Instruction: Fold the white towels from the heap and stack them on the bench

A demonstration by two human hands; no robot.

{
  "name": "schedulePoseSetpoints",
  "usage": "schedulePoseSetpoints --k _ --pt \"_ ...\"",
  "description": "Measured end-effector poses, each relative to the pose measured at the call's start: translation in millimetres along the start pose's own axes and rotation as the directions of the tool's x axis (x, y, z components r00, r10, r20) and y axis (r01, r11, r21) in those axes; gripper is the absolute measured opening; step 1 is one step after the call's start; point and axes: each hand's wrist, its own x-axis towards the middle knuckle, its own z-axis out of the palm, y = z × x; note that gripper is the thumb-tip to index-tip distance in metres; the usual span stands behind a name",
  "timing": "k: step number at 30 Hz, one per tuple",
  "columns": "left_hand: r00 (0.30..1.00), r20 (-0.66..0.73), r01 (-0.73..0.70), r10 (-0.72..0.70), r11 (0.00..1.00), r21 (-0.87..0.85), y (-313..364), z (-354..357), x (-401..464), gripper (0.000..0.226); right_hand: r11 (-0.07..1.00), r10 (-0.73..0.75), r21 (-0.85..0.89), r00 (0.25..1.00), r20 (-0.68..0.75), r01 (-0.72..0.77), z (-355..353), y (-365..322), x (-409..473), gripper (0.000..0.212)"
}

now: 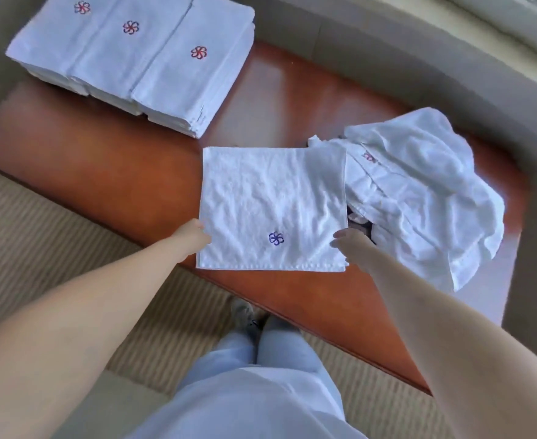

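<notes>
We count three stacks [131,58] of folded white towels, side by side, far off past our left hand [194,236]. Each top towel has one red flower on it. One loose heap [419,191] of crumpled white towels lies just past our right hand [352,245], and we cannot count how many are in it. A small red mark peeks out of its folds. One more towel [273,207] hangs spread out flat between our two hands.

Our left hand holds the towel's left edge near the bottom corner. The fingers hide behind the cloth, so we only see the back of the hand. Our right hand grips the right edge, low down, with the thumb on the front. We cannot tell how tight the fingers curl.

The towel is a square. It is soft and bumpy, with many small wrinkles, and it has one blue flower near the bottom. The bench [102,166] under our hands is smooth, shiny, brown wood. The floor near our legs is a tan carpet [39,223] with thin stripes.
</notes>
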Motion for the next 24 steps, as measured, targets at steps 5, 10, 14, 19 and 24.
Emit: schedulePoseSetpoints --k 5,10,14,19,24 --pt "0.996 -0.035 0.082 -0.078 0.985 0.151 -21.1 23.1 10.2 0.039 0.987 0.152 0.078 0.982 -0.111 -0.144 23.7 37.7 15.3 0.057" --pt "0.986 -0.035 0.168 -0.164 0.963 0.212 -38.7 40.3 19.6 0.02 0.975 0.207 0.109 0.966 -0.154 -0.191 38.4 63.0 33.9 0.045" --pt "0.984 -0.043 0.176 -0.171 0.967 0.183 -48.3 47.2 26.5 0.024 0.963 0.234 0.176 0.958 -0.163 -0.205 42.3 68.9 41.9 0.04" --pt "0.984 -0.026 0.18 -0.178 0.976 0.12 -51.3 49.1 29.5 0.025 0.955 0.261 0.188 0.95 -0.174 -0.228 42.7 68.9 48.1 0.045" --pt "0.986 -0.004 0.165 -0.165 0.983 0.082 -53.6 45.0 27.6 0.021 0.979 0.177 0.141 0.951 -0.255 -0.144 41.6 72.0 45.1 0.014"
